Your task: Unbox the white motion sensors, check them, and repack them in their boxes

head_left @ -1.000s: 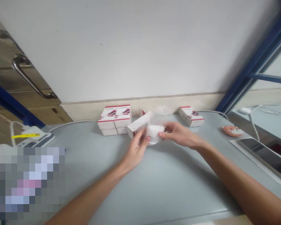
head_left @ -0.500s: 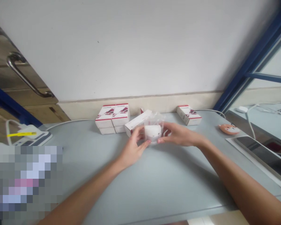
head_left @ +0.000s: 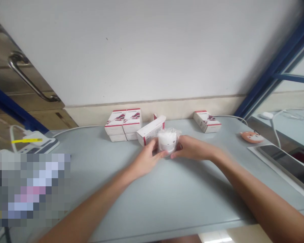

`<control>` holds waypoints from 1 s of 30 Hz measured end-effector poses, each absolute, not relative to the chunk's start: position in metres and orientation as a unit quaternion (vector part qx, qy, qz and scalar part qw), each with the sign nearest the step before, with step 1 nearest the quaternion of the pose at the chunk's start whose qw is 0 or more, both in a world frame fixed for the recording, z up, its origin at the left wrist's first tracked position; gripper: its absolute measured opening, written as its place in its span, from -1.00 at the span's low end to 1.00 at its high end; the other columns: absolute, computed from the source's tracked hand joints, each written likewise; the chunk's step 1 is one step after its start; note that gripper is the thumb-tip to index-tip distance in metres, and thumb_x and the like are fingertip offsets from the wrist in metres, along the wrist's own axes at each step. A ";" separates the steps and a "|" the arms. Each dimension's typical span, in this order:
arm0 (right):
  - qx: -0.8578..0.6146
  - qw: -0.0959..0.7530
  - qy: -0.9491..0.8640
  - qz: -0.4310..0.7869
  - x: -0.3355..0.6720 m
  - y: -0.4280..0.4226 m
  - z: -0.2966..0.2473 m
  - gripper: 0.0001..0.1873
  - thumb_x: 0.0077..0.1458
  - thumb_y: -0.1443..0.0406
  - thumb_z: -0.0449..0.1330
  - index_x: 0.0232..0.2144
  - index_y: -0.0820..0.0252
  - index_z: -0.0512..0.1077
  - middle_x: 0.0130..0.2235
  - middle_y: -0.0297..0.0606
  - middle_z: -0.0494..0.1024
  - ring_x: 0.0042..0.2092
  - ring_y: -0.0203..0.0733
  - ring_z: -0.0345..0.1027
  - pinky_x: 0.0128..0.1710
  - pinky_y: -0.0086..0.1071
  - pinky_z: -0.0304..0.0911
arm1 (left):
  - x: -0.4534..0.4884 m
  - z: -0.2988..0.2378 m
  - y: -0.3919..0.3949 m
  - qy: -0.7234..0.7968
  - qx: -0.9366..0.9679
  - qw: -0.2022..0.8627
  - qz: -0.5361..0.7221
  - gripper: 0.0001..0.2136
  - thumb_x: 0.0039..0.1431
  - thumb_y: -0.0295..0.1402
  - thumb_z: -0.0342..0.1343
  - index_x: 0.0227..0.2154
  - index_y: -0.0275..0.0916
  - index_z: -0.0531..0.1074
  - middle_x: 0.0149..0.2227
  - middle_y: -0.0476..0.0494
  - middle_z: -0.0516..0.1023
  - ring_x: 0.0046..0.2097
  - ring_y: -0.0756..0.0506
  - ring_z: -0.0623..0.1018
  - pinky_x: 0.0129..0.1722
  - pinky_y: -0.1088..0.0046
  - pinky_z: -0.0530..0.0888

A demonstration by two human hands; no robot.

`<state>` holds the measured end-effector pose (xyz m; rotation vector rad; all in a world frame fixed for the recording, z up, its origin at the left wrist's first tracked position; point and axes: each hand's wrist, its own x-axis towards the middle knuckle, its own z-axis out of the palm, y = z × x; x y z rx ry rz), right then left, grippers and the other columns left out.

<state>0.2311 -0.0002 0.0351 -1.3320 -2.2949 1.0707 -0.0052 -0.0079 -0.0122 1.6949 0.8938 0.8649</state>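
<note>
Both my hands hold a small round white device wrapped in a clear plastic bag (head_left: 167,141) just above the grey table (head_left: 152,199). My left hand (head_left: 148,158) grips its left side with thumb and fingers closed on it. My right hand (head_left: 192,148) pinches the right side of the bag. Right behind the device lies an open white and red box (head_left: 150,133) with its flap up.
A stack of white and red boxes (head_left: 123,124) stands at the back by the wall, and one more box (head_left: 207,121) lies to the right. An orange round item (head_left: 252,136), a tablet (head_left: 286,165) and cables are at the right. A scale (head_left: 32,143) sits left.
The bagged device has come down closer to the table, and the plastic is now gathered tighter around it. Both hands stayed on it.
</note>
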 end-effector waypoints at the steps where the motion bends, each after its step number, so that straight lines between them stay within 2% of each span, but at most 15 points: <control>1: -0.463 0.142 -0.792 0.371 0.230 0.000 0.032 -0.75 0.14 0.16 0.33 -0.12 0.05 0.56 -0.14 -0.26 0.67 -0.16 -0.03 0.51 -0.21 -0.26 0.32 | -0.005 -0.014 -0.007 0.371 0.704 0.496 0.349 -0.55 0.32 -0.15 0.26 0.20 -0.13 0.38 0.22 -0.26 0.56 0.27 -0.32 0.52 0.28 0.04 0.43; 8: -0.444 0.173 -0.803 0.358 0.222 -0.004 0.025 -0.76 0.14 0.27 0.30 -0.10 0.07 0.52 -0.04 -0.24 0.66 -0.08 0.00 0.51 -0.13 -0.24 0.34 | -0.004 -0.009 -0.014 0.441 0.724 0.427 0.314 -0.46 0.22 -0.09 0.33 0.22 -0.06 0.38 0.26 -0.24 0.53 0.25 -0.38 0.53 0.22 -0.01 0.46; 13: -0.429 0.167 -0.825 0.328 0.220 -0.006 0.024 -0.88 0.18 0.29 0.25 -0.19 0.09 0.49 -0.14 -0.26 0.64 -0.18 -0.08 0.48 -0.24 -0.30 0.31 | 0.002 -0.008 -0.017 0.443 0.700 0.433 0.355 -0.50 0.20 -0.14 0.35 0.16 -0.09 0.43 0.17 -0.23 0.60 0.17 -0.35 0.59 0.16 0.04 0.50; 17: -0.397 0.241 -0.826 0.319 0.218 -0.004 0.024 -0.75 0.18 0.26 0.30 -0.07 0.11 0.48 -0.07 -0.22 0.62 -0.17 -0.12 0.44 -0.17 -0.28 0.32 | 0.002 0.002 -0.018 0.435 0.652 0.443 0.436 -0.51 0.15 -0.20 0.41 0.12 -0.15 0.48 0.15 -0.24 0.62 0.19 -0.33 0.57 0.18 0.11 0.47; 21: -0.389 0.348 -0.766 0.375 0.215 -0.003 0.031 -0.72 0.21 0.15 0.34 -0.08 0.11 0.50 -0.09 -0.24 0.61 -0.15 -0.14 0.43 -0.10 -0.25 0.33 | -0.002 0.024 -0.019 0.377 0.541 0.546 0.517 -0.55 0.20 -0.17 0.38 0.10 -0.21 0.51 0.12 -0.24 0.64 0.20 -0.32 0.56 0.20 0.16 0.45; 25: -0.388 0.418 -0.704 0.423 0.213 -0.005 0.039 -0.74 0.24 0.08 0.34 -0.20 0.13 0.56 -0.22 -0.27 0.61 -0.27 -0.20 0.39 -0.21 -0.28 0.30 | -0.003 0.042 -0.021 0.298 0.434 0.658 0.538 -0.64 0.35 -0.21 0.25 0.14 -0.22 0.52 0.22 -0.21 0.58 0.31 -0.27 0.47 0.29 0.19 0.40; 30: -0.390 0.508 -0.626 0.445 0.211 -0.009 0.045 -0.77 0.23 0.15 0.34 -0.11 0.11 0.56 -0.28 -0.29 0.58 -0.31 -0.21 0.39 -0.26 -0.28 0.33 | -0.001 0.054 -0.028 0.256 0.377 0.723 0.519 -0.58 0.39 -0.29 0.19 0.27 -0.15 0.45 0.32 -0.19 0.50 0.38 -0.26 0.41 0.32 0.16 0.43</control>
